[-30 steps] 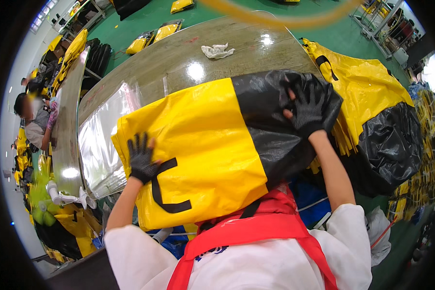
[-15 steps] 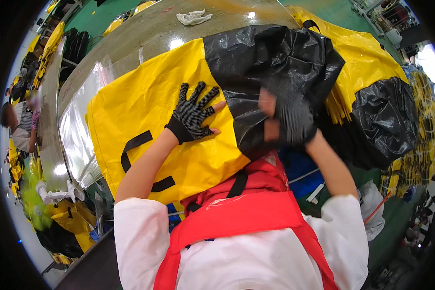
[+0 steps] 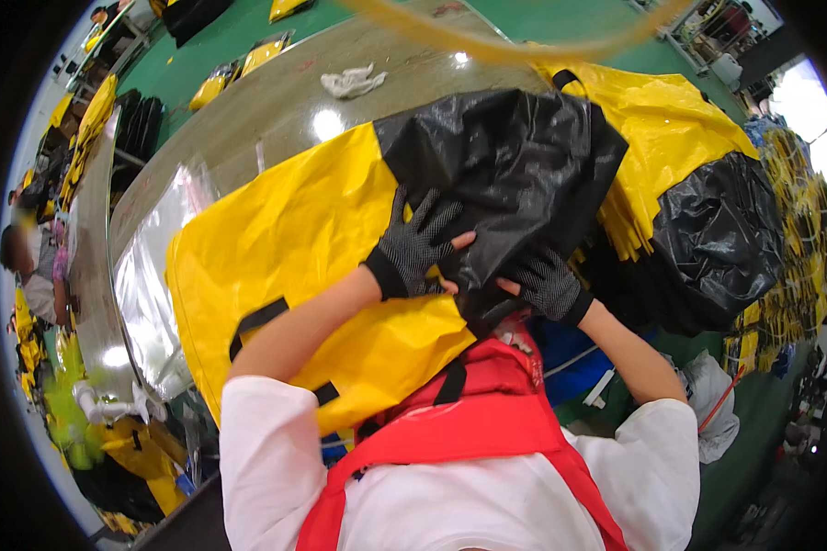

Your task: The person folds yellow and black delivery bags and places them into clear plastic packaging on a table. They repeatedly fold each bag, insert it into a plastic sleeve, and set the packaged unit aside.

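A large bag-like piece of coated fabric [image 3: 276, 230], yellow on the left and black on the right, lies across the worktable. Short black straps [image 3: 263, 315] are attached to its yellow part. My left hand [image 3: 415, 246], in a black dotted fingerless glove, rests open with spread fingers over the seam between the two colours. Close by on the right, my right hand [image 3: 549, 283], gloved alike, lies with fingers stretched on the near edge of the wrinkled black part. Neither hand visibly holds anything.
A stack of similar yellow and black pieces [image 3: 708, 184] is at the right. Clear plastic sheeting [image 3: 152, 285] lies at the table's left, and a crumpled white cloth [image 3: 352, 83] on its far part. A yellow hose [image 3: 515, 50] arcs across the top. Another person [image 3: 41, 257] is at the far left.
My left hand has slid right, from the yellow area onto the seam. The right hand, blurred earlier over the black part, has come nearer to me and lies still.
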`<state>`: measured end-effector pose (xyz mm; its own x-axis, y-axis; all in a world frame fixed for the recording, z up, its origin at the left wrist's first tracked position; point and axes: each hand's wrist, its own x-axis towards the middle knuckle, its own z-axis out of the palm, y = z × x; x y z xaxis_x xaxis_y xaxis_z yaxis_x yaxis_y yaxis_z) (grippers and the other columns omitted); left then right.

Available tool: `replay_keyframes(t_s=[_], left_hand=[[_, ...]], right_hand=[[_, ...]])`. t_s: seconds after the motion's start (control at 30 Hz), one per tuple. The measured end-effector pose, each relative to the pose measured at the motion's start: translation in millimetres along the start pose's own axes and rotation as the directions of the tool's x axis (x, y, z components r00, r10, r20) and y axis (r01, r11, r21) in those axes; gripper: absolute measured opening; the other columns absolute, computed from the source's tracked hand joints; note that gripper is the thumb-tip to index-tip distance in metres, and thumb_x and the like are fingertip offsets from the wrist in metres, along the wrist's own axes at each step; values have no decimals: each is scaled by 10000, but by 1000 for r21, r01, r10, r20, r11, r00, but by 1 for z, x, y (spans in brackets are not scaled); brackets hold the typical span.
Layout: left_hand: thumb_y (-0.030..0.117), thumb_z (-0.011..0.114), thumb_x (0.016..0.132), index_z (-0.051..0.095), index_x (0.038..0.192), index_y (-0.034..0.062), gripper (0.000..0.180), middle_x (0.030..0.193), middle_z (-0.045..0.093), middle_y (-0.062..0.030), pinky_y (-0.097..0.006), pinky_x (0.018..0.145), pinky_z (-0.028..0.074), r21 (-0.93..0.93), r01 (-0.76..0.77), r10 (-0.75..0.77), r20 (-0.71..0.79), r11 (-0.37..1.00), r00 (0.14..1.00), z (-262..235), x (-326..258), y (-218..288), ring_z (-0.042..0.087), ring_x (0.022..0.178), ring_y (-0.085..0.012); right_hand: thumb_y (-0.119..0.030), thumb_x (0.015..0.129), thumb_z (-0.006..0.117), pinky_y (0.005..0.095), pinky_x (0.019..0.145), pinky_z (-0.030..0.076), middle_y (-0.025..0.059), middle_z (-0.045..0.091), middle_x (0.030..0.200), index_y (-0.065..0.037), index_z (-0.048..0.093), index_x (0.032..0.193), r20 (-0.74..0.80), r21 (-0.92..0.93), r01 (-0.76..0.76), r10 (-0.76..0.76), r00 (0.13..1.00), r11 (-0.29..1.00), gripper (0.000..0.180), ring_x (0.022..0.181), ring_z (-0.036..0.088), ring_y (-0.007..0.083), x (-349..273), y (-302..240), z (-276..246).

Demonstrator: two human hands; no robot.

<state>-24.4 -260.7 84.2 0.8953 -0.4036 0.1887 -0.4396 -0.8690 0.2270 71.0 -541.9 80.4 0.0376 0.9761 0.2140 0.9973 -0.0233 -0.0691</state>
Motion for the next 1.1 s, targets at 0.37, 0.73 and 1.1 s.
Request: replay_keyframes(t_s=[0.37,0.73,1.1], left_hand=[[525,632,708,483,1300,218,684,1378,370,-176,-641,1036,101,-112,-177,171,-63,978,983,-11,17,-16,253,1307,-448],[422,609,802,431,1325,134,623,1368,384,-143,-511,1024,236,-196,243,-228,95,950,969,-96,-123,-5,347,1247,-341],[433,619,837,462,1279,23,623,1272,499,-133,-398,967,359,-849,522,-961,-211,88,-181,-22,-397,22,475,1147,-260]], right_hand=[[-246,770,645,453,908,434,138,618,1009,-156,623,1030,-62,108,-68,75,995,992,276,911,599,314,37,-27,-82],[-443,808,576,362,880,444,151,639,1071,-43,632,1065,553,348,-445,203,808,825,479,974,604,305,177,176,-25],[-402,857,566,351,795,458,171,654,966,-9,642,969,616,188,-637,415,669,748,416,870,619,294,186,176,-13]])
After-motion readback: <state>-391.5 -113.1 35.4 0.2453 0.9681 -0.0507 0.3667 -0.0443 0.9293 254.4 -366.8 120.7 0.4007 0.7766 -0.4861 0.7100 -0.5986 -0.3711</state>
